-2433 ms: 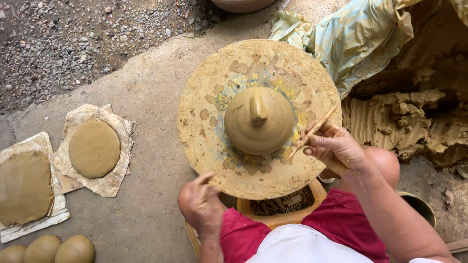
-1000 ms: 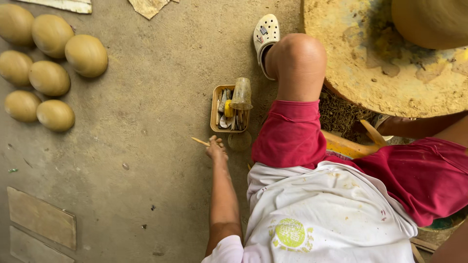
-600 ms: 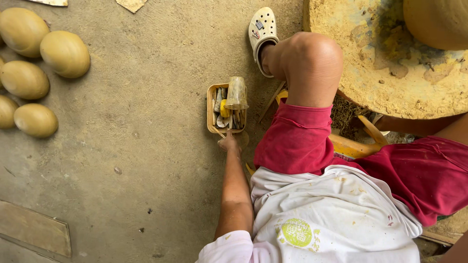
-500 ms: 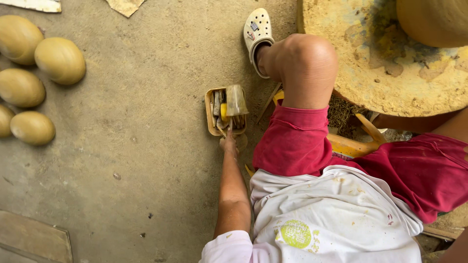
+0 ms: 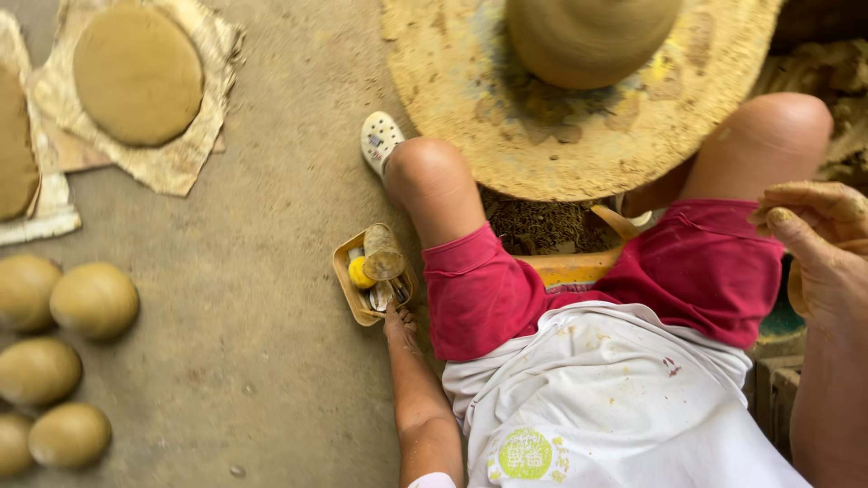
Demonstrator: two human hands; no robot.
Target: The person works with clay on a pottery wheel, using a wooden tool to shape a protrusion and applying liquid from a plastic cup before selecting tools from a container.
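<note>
A clay-crusted wheel disc (image 5: 506, 136) is seen at the upper center of the frame, with a domed clay form (image 5: 588, 36) on it. 5 clay balls (image 5: 90, 298) are ranged at the lower left. At center, a small yellow tray (image 5: 348, 289) of tools lies on the floor; the left hand (image 5: 400, 323) is placed at its lower edge, its grip hidden. At the right edge, the clay-smeared right hand (image 5: 818, 235) is held loosely curled, pinching nothing.

Small yellow tray (image 5: 348, 287) of clay-smeared tools on the floor, a yellow ball (image 5: 362, 272) and a muddy cup (image 5: 383, 257) inside, its near edge touching left hand (image 5: 399, 322) fingertips
</note>
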